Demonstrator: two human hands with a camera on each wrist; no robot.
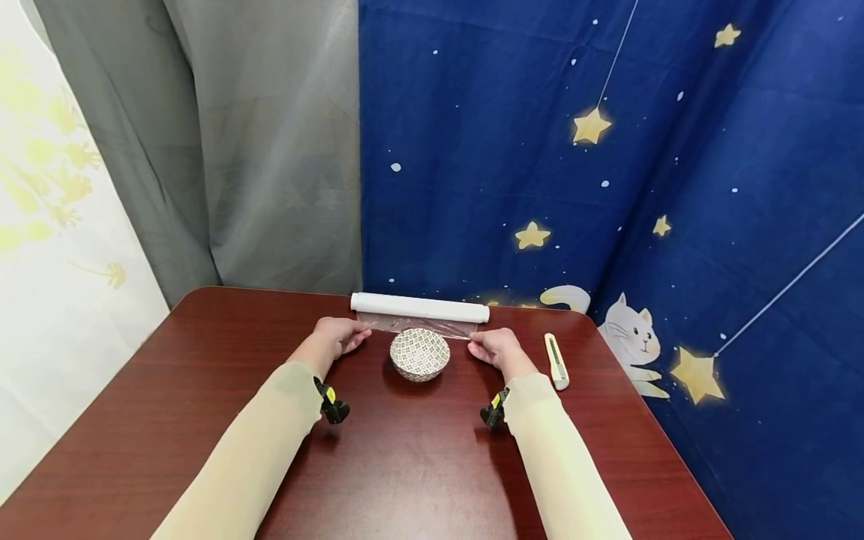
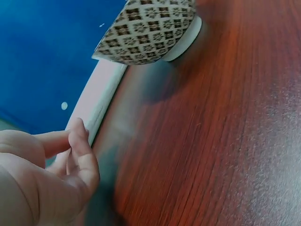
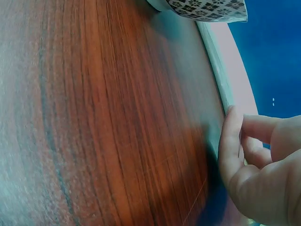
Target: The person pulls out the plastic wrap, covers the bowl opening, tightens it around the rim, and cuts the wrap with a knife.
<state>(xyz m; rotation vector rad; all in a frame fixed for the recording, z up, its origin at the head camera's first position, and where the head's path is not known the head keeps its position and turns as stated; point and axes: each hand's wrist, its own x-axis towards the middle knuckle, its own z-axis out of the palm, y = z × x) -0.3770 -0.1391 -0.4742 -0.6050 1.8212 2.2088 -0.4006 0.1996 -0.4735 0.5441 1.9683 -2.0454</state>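
A clear sheet of plastic wrap stretches from a white roll near the table's far edge. My left hand pinches its left front corner between thumb and finger. At the opposite corner my right hand pinches the wrap the same way. Between the hands, just in front of the sheet's near edge, stands an upright patterned bowl. The left wrist view shows the bowl's side beyond the left hand. In the right wrist view, the right hand has thumb and fingertip together.
A pale utility knife lies to the right of my right hand on the dark red wooden table. Grey and blue curtains hang right behind the table's far edge. A dark wrist camera sits under each sleeve.
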